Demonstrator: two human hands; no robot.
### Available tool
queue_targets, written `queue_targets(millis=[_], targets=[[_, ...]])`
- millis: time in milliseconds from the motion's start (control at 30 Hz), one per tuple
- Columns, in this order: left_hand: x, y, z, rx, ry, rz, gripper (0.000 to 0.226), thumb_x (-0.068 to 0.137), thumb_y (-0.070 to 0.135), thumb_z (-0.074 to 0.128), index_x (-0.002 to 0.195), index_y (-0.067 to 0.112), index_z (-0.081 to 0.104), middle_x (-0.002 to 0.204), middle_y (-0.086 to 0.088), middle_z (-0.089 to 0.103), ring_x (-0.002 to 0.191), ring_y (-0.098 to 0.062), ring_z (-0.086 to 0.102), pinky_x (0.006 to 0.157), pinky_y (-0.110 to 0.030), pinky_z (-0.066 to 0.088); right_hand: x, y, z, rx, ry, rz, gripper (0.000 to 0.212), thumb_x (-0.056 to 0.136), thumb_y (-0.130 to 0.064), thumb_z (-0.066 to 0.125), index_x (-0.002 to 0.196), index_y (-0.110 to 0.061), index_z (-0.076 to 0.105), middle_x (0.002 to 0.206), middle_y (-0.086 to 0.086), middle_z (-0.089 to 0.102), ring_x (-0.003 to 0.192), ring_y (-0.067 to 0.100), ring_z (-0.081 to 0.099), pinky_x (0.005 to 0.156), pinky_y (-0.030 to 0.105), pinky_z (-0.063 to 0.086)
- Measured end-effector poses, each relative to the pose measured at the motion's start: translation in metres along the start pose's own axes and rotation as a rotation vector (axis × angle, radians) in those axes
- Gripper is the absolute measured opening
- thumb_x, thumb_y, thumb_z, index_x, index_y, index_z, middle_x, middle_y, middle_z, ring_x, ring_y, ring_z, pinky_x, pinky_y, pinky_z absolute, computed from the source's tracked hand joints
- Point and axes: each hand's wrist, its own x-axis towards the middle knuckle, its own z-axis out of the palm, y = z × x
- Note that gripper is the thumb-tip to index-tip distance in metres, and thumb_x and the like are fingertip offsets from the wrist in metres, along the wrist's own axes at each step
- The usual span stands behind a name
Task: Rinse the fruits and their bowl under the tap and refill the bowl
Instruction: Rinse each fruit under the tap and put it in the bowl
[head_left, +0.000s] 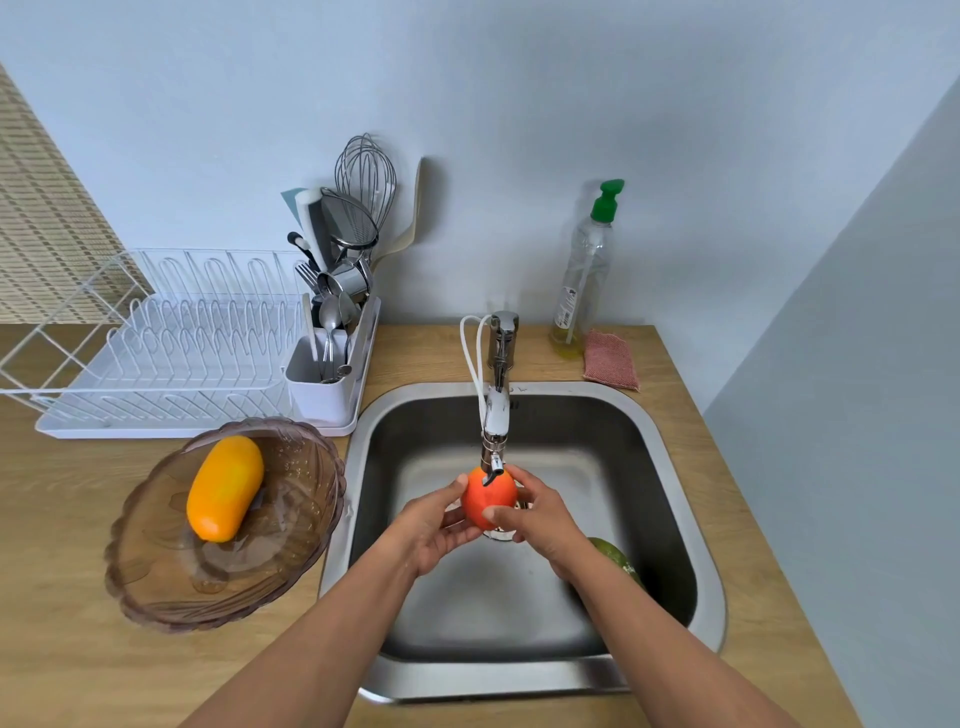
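Holding a red fruit (488, 499) directly under the tap (496, 415) spout, both hands meet over the middle of the sink (670, 452). The left hand (434, 525) cups the fruit from its left side and beneath, palm up, thumb lying along the upper left. The right hand (540, 512) grasps it from the right, with a thumb pressed on the front and fingers curled behind. So the fruit is gripped between the two hands, just above the drain. Whether water is running is hard to tell from this angle.

A green fruit (615, 558) lies in the basin near the sink's right wall, partly hidden behind the right forearm.

The bowl (156, 587), tinted and see-through, stands on the counter (62, 649) just left of the sink, its rim reaching the sink's left edge. A yellow fruit (226, 488) lies in it, toward the back.

Behind the bowl, a white rack (156, 364) sits along the counter's back edge, with a caddy (319, 379) of utensils at its right end. At the back right corner of the counter stand a soap bottle (587, 275) and, just beside it, a pink cloth (612, 359)
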Motion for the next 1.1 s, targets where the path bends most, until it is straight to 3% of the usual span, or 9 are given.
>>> queue_targets(millis=[100,167,267,433,533,667,867,967,1100], targets=[[-0.002,0.000,0.003,0.080,-0.004,0.025,0.039,0.082,0.032,0.079,0.107,0.003,0.070,0.108,-0.022,0.069,0.094,-0.032,0.071,0.076,-0.040,0.061,0.002,0.003,0.001,-0.004,-0.038,-0.049,0.073,0.076,0.000,0.077,0.138,-0.031,0.054,0.129,0.001,0.059,0.110,0.018,0.061,0.064,0.016,0.053],[-0.001,0.001,0.002,0.047,0.000,0.026,0.043,0.081,0.030,0.080,0.112,0.001,0.068,0.112,-0.023,0.067,0.096,-0.033,0.070,0.077,-0.041,0.062,0.004,0.006,-0.001,-0.025,-0.032,-0.051,0.077,0.075,-0.002,0.077,0.141,-0.031,0.051,0.134,-0.002,0.059,0.117,0.019,0.059,0.067,0.016,0.052],[-0.002,0.003,-0.001,0.007,-0.037,0.016,0.050,0.082,0.023,0.078,0.124,-0.001,0.062,0.124,-0.024,0.062,0.105,-0.039,0.067,0.080,-0.045,0.061,0.003,0.004,-0.009,0.002,0.011,-0.031,0.061,0.081,-0.005,0.074,0.137,-0.027,0.057,0.131,0.000,0.064,0.103,0.017,0.064,0.063,0.018,0.050],[-0.005,0.003,-0.003,0.005,-0.187,0.088,0.058,0.077,0.014,0.075,0.131,0.004,0.060,0.122,-0.020,0.068,0.110,-0.035,0.066,0.094,-0.042,0.055,-0.003,-0.001,-0.016,0.136,0.065,0.015,0.037,0.089,-0.016,0.071,0.124,-0.025,0.067,0.103,0.003,0.073,0.072,0.015,0.063,0.057,0.023,0.050],[-0.006,0.005,-0.001,0.054,-0.210,0.116,0.057,0.072,0.008,0.078,0.127,0.011,0.063,0.123,-0.016,0.068,0.112,-0.034,0.066,0.088,-0.039,0.058,-0.004,-0.001,-0.012,0.189,0.078,0.062,0.033,0.091,-0.028,0.069,0.124,-0.023,0.067,0.096,0.004,0.072,0.071,0.017,0.065,0.054,0.024,0.048],[-0.010,0.003,0.001,0.205,-0.200,0.166,0.047,0.080,-0.005,0.074,0.118,0.022,0.065,0.124,-0.006,0.064,0.109,-0.029,0.066,0.088,-0.037,0.056,-0.004,-0.001,-0.009,0.160,0.091,0.120,0.031,0.088,-0.040,0.070,0.112,-0.020,0.067,0.104,0.013,0.072,0.074,0.026,0.073,0.052,0.027,0.051],[-0.012,0.001,0.006,0.183,-0.216,0.178,0.047,0.086,-0.005,0.067,0.120,0.028,0.062,0.127,-0.007,0.062,0.113,-0.032,0.063,0.088,-0.041,0.055,-0.009,-0.006,-0.007,0.114,0.102,0.099,0.028,0.095,-0.035,0.063,0.120,-0.024,0.061,0.102,0.015,0.072,0.076,0.032,0.076,0.058,0.034,0.056],[-0.012,0.000,0.009,0.199,-0.196,0.175,0.046,0.083,0.003,0.074,0.118,0.029,0.060,0.127,-0.011,0.059,0.114,-0.035,0.062,0.084,-0.040,0.055,-0.009,-0.007,-0.008,0.050,0.132,0.087,0.027,0.098,-0.029,0.058,0.123,-0.023,0.066,0.097,0.010,0.075,0.071,0.024,0.075,0.054,0.028,0.052],[-0.010,-0.004,0.007,0.259,-0.151,0.177,0.057,0.078,0.008,0.082,0.125,0.027,0.057,0.125,-0.012,0.057,0.113,-0.035,0.062,0.091,-0.044,0.056,-0.011,-0.011,-0.014,0.021,0.133,0.085,0.027,0.099,-0.017,0.055,0.120,-0.020,0.071,0.085,0.004,0.075,0.062,0.014,0.070,0.051,0.023,0.049]])
